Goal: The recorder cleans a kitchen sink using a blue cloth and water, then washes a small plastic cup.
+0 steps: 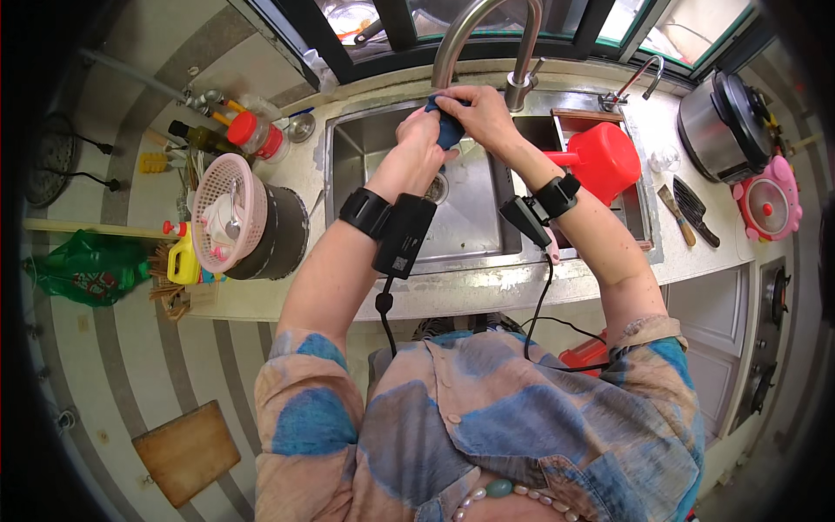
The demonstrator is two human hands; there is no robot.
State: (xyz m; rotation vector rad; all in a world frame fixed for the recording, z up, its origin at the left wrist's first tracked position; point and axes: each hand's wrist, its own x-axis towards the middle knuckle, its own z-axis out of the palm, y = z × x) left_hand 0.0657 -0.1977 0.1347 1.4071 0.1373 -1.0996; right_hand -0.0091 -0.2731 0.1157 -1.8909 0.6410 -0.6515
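My left hand (423, 140) and my right hand (481, 116) meet over the stainless steel sink (473, 215), near the mouth of the large curved faucet (450, 55). Both hold a bunched dark blue cloth (450, 130) between them, the right fingers pinching its upper part. Part of the cloth is hidden by the fingers. The basin's drain (437, 188) shows below the hands. Whether water is running cannot be told. Black straps with devices are on both wrists.
Right of the basin lies a red plastic ladle (603, 163); a cleaver (695, 210) and a knife with a wooden handle (678, 216) rest farther right, near an electric pressure cooker (724, 127). On the left stand a pink colander (229, 212) on a dark pot and a red-lidded jar (261, 137).
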